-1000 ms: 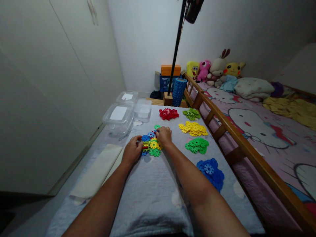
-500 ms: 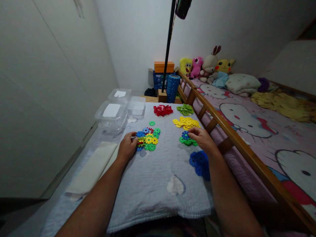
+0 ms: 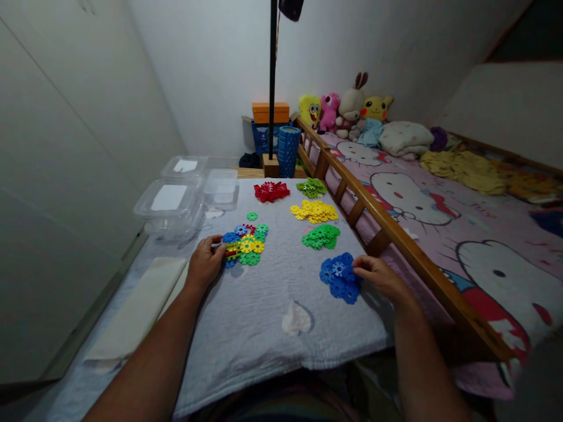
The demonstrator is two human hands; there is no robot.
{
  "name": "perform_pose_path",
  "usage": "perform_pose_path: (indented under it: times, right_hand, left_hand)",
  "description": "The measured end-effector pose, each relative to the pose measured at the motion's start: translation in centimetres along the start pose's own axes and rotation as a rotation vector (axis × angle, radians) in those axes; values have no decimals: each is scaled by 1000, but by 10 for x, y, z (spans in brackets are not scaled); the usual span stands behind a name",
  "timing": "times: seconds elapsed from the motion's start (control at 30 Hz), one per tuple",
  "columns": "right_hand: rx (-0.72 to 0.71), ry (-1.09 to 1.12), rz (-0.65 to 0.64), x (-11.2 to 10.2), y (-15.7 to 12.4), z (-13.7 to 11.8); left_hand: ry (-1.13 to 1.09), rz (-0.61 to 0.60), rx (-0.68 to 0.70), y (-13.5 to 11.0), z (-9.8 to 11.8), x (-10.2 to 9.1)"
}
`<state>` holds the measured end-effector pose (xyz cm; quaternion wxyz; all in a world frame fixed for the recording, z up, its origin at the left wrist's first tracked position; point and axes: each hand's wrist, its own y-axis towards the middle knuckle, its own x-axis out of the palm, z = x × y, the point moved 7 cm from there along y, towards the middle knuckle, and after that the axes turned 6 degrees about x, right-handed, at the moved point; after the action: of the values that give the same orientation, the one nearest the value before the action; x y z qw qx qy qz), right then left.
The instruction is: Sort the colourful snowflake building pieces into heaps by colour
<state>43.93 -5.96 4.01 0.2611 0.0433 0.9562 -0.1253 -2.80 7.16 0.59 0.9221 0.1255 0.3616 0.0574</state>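
My left hand (image 3: 206,261) rests at the left edge of a mixed heap of plastic snowflake discs (image 3: 248,245), its thumb and forefinger curled against it. Whatever lies between those fingertips is hidden. My right hand (image 3: 378,275) is at the right side of a pile of blue snowflake discs (image 3: 342,287), with thumb and forefinger closed on a blue disc at the pile's edge. A paler blue disc (image 3: 338,268) lies on top. Behind are sorted piles of green discs (image 3: 321,237), yellow discs (image 3: 314,211), light green discs (image 3: 311,187) and red discs (image 3: 271,191).
Clear lidded boxes (image 3: 169,202) stand at the back left beside a clear tub (image 3: 220,187). A folded cream cloth (image 3: 138,310) lies left of my left arm. A wooden bed rail (image 3: 373,205) runs along the right. One green disc (image 3: 252,216) lies apart.
My right hand has moved from above the green pile towards me, to the blue pile, with its blue disc. The left hand stays at the mixed heap. The view has turned right.
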Motion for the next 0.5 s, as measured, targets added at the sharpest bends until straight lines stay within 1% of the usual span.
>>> perform_pose_path:
  times: [0.1, 0.27, 0.37, 0.5]
  right_hand:
    - [-19, -82, 6, 8, 1, 2]
    - [-80, -244, 106, 16, -3, -5]
    - [-117, -285, 155, 18, -6, -13]
    - [-128, -307, 182, 17, -10, -19]
  left_hand:
    - [15, 5, 11, 0, 1, -1]
    - [14, -14, 10, 0, -2, 2]
    - [27, -15, 15, 1, -2, 2]
    - [30, -22, 4, 1, 0, 1]
